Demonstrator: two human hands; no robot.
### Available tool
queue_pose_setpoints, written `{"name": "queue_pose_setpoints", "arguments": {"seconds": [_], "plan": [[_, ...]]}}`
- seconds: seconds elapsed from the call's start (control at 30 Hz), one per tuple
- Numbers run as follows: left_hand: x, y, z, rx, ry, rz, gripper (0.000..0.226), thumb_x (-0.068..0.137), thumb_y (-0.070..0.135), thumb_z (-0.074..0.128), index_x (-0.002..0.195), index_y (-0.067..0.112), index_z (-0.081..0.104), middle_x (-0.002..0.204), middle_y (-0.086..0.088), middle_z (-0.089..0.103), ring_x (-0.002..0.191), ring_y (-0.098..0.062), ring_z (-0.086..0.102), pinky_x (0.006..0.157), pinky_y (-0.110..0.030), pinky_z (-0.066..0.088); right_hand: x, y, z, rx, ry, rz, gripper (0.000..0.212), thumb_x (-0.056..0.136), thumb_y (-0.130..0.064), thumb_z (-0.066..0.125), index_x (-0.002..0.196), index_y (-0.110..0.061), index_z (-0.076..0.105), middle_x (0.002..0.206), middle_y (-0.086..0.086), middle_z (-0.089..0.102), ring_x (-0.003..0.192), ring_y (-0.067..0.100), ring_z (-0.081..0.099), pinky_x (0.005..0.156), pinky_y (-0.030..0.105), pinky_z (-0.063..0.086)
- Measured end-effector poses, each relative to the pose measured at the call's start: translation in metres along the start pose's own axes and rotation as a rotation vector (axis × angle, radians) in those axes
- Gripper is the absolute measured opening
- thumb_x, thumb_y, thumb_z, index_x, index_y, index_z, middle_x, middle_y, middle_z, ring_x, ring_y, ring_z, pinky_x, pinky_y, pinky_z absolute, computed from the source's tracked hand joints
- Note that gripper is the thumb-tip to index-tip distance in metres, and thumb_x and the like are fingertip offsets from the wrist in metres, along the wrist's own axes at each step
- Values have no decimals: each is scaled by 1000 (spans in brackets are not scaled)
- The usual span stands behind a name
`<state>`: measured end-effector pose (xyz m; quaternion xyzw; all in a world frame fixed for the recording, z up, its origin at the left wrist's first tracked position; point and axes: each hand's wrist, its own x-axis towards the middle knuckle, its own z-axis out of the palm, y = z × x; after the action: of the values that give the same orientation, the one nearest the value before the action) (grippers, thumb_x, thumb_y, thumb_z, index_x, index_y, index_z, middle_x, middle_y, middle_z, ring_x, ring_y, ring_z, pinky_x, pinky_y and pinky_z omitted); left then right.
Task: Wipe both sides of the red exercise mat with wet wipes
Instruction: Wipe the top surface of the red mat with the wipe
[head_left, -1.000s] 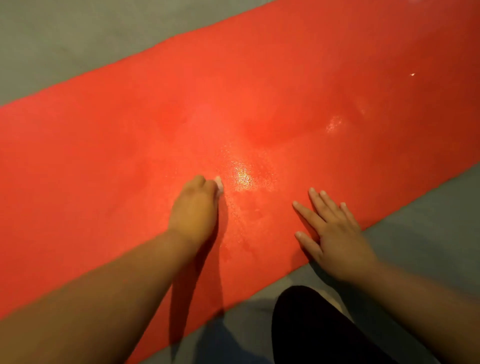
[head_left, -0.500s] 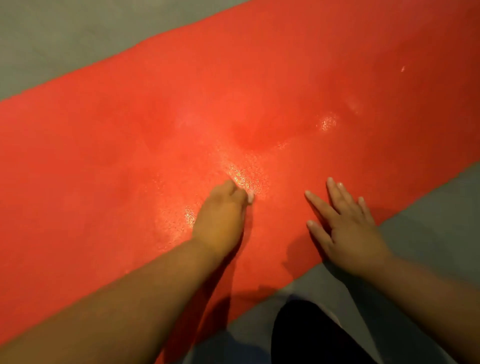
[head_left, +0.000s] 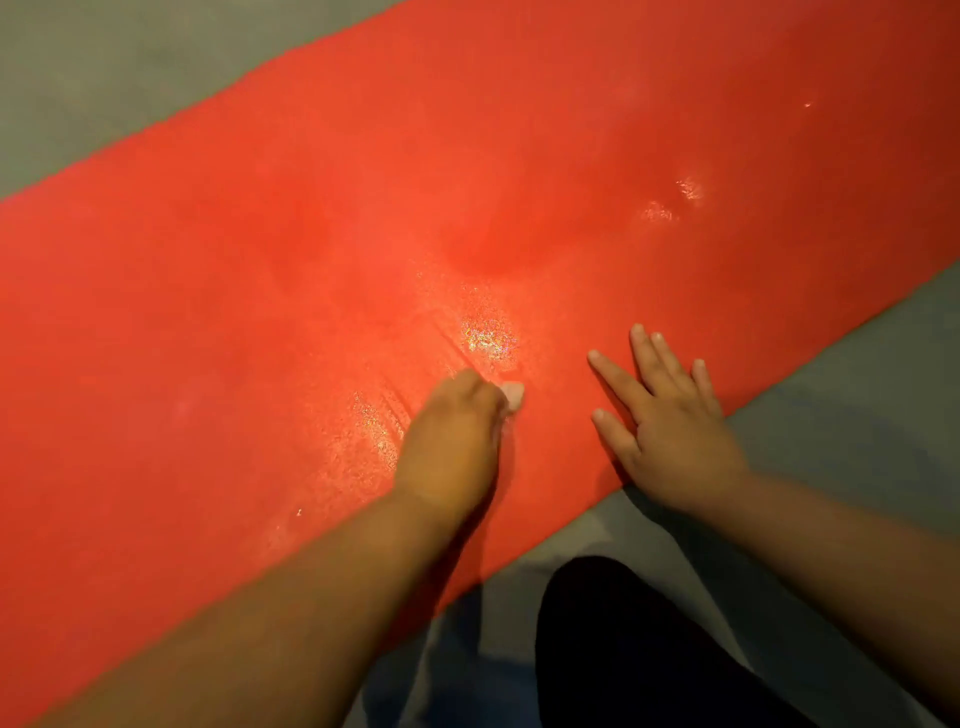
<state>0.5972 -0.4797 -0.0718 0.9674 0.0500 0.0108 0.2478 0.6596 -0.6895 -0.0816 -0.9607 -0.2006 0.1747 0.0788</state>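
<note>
Red exercise mat (head_left: 311, 260) lay flat on the grey floor (head_left: 104, 78), with a damp sheen showing only near its middle. The left hand (head_left: 452, 441) gripped a wet wipe (head_left: 513, 395) against it, while the right hand (head_left: 670, 415) rested flat with fingers spread near the edge. By judgement, this face was partly wiped and the underside not yet done.

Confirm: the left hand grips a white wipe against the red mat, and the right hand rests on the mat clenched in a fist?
Not quite. In the head view the right hand lies flat on the red mat, fingers straight and spread, not clenched. The left hand does grip the white wipe against the mat.
</note>
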Motion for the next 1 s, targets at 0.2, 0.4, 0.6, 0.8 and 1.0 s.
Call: {"name": "queue_pose_setpoints", "arguments": {"seconds": [0.2, 0.4, 0.6, 0.8, 1.0], "plan": [[6, -18, -7, 119, -84, 151, 12, 92, 17, 55, 91, 14, 67, 89, -6, 56, 85, -28, 56, 63, -31, 34, 0, 4, -6, -10, -56, -37, 61, 95, -53, 33, 148, -44, 5, 158, -1, -15, 145, 16, -14, 116, 44, -6], [71, -48, -20, 169, 109, -218, 23, 97, 18, 53, 94, 1, 68, 95, -19, 55, 91, -38, 55, 73, -39, 37, -1, 8, -8, -43, -93, -66, 72, 78, -67, 2, 146, -46, -6, 157, -1, -21, 140, 11, -23, 114, 41, -9], [-34, 18, 1, 11, -240, 352, 32, 96, 34, 42, 79, 18, 64, 77, 2, 54, 69, -17, 51, 59, -27, 37, -2, 7, 1, -47, -26, -52, 67, 84, -64, 8, 147, -44, -1, 159, 0, -13, 142, 13, -17, 113, 41, -7], [76, -14, -4, 191, 19, 53, 21, 98, 21, 50, 95, 7, 66, 94, -10, 54, 90, -29, 53, 64, -30, 29, -2, 15, -5, -38, -48, -108, 69, 82, -65, 9, 147, -44, 0, 158, -1, -11, 140, 10, -15, 114, 40, -2], [3, 7, 8, 22, -74, 201, 9, 91, 25, 62, 96, 17, 65, 83, 0, 50, 79, -20, 48, 64, -28, 37, -6, 15, -2, -2, -20, -93, 65, 86, -62, 15, 148, -44, 7, 159, -2, -7, 142, 11, -12, 115, 39, -3]]}}
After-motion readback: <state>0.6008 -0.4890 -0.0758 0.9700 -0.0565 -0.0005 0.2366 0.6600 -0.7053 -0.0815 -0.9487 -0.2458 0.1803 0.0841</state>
